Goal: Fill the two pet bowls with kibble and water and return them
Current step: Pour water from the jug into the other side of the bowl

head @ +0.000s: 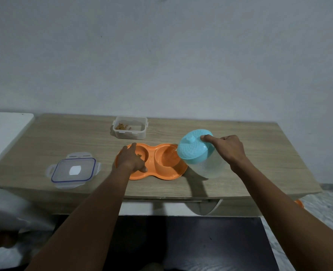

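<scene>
While the left hand point(131, 160) steadies the orange double bowl point(152, 173) on the tabletop point(259, 153), the right hand point(228, 149) grasps the jug point(199, 155), tilted leftward over the right-hand well.

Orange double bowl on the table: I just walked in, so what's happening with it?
A person is filling the orange double bowl. The right hand tips a clear jug with a blue lid over its right well, while the left hand steadies the left well, which holds some kibble. Behind sits an open kibble container; its lid lies to the left.
</scene>
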A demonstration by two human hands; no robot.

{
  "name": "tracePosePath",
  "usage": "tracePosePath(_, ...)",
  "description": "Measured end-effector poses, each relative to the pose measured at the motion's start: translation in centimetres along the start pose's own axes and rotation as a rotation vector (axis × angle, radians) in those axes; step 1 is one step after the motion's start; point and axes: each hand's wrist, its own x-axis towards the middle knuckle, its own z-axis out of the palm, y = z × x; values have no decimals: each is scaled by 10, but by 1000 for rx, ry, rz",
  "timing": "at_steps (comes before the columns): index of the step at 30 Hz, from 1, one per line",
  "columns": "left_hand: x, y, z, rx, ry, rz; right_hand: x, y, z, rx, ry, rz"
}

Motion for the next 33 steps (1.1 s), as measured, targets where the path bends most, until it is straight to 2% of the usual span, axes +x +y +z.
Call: tracePosePath(33,-4,4,-2,43,-7,-13,-4,-10,-7,-12,1,-25)
